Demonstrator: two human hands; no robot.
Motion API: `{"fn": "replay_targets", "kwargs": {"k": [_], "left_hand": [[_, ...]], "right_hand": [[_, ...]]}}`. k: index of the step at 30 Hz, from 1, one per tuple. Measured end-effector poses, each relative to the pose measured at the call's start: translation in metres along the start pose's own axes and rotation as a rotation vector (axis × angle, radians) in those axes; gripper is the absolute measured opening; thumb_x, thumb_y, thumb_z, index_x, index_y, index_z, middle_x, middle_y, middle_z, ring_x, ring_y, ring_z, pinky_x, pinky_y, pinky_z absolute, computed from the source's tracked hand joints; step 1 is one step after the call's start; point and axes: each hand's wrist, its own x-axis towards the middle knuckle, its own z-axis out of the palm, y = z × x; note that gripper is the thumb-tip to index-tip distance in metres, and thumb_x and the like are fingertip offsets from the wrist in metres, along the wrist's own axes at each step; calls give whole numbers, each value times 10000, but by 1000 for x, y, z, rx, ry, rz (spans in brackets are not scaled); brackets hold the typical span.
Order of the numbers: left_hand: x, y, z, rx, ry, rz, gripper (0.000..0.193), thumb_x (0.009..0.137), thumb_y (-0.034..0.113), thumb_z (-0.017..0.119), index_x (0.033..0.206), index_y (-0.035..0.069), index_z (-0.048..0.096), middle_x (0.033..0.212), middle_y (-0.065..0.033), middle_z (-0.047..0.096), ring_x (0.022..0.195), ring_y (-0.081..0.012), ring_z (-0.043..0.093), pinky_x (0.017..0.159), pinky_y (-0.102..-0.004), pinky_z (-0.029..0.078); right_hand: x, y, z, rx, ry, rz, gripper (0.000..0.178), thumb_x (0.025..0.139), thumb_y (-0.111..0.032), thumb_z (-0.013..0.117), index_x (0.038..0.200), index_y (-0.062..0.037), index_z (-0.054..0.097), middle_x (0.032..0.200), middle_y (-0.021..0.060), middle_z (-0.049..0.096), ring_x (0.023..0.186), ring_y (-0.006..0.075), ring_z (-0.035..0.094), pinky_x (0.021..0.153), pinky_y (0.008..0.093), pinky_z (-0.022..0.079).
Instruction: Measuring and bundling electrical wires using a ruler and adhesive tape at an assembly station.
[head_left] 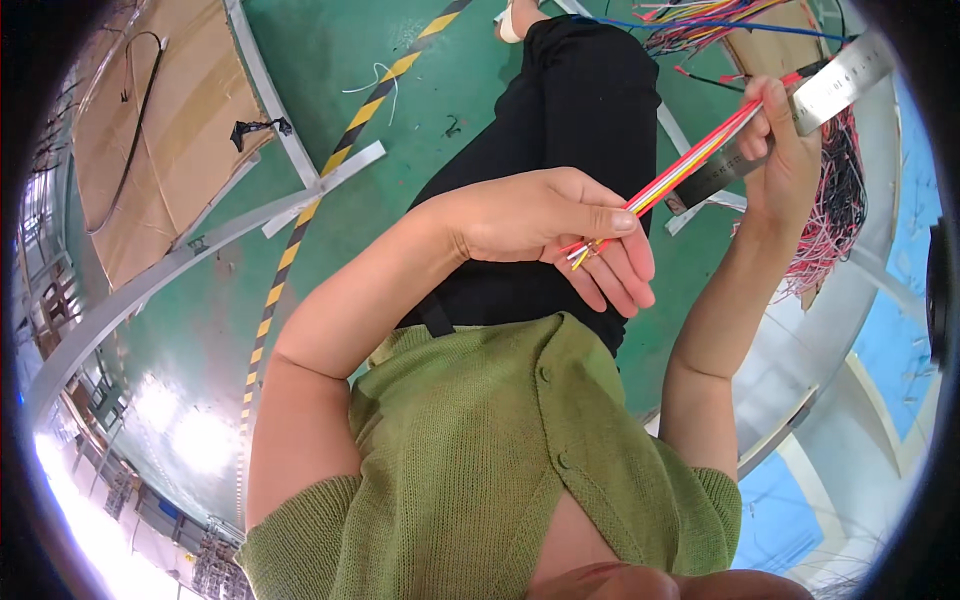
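Observation:
A bundle of thin wires (690, 160), red, white and yellow, stretches between my two hands. My left hand (575, 225) pinches one end under its thumb, its other fingers stretched out. Short coloured tips stick out past that thumb. Farther up and to the right, my right hand (780, 145) grips the bundle together with a steel ruler (845, 85). The ruler runs alongside the wires, slanting from the upper right down toward my left hand. Its middle is partly hidden by my right fingers.
A large heap of red and black wires (840, 190) hangs at the right beside my right forearm. More coloured wires (700, 25) lie at the top. Brown cardboard (165, 110) on a metal frame (270, 90) stands at the left. Black-and-yellow tape (345, 140) crosses the green floor.

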Motion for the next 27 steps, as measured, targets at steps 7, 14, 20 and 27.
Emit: {"fn": "replay_targets", "kwargs": {"k": [7, 14, 20, 27], "left_hand": [[7, 3, 2, 174, 34, 18, 403, 1034, 296, 423, 1064, -62, 603, 1027, -211, 686, 937, -254, 700, 833, -342, 558], [-1, -4, 1, 613, 288, 179, 282, 1007, 172, 497, 1157, -55, 569, 1023, -137, 699, 961, -207, 686, 861, -304, 524], [6, -1, 10, 1160, 581, 352, 381, 856, 139, 701, 1185, 28, 545, 965, -131, 691, 902, -252, 682, 791, -346, 520], [46, 12, 13, 1016, 663, 641, 144, 933, 101, 565, 959, -40, 580, 759, -186, 645, 748, -291, 676, 661, -365, 534]], "right_hand": [[3, 3, -18, 89, 7, -13, 165, 937, -149, 634, 883, -21, 546, 760, 70, 595, 500, 68, 425, 428, 214, 319], [-4, 1, 3, -21, 104, -16, 224, 946, -209, 630, 841, -20, 570, 594, -25, 439, 463, 46, 371, 425, 209, 259], [-4, 1, 1, -39, 133, -53, 209, 931, -190, 649, 846, -18, 565, 602, -10, 463, 464, 52, 394, 417, 216, 278], [-15, -5, 17, -33, 108, -33, 183, 916, -155, 661, 906, -21, 536, 737, 54, 573, 479, 64, 419, 415, 224, 328]]}}
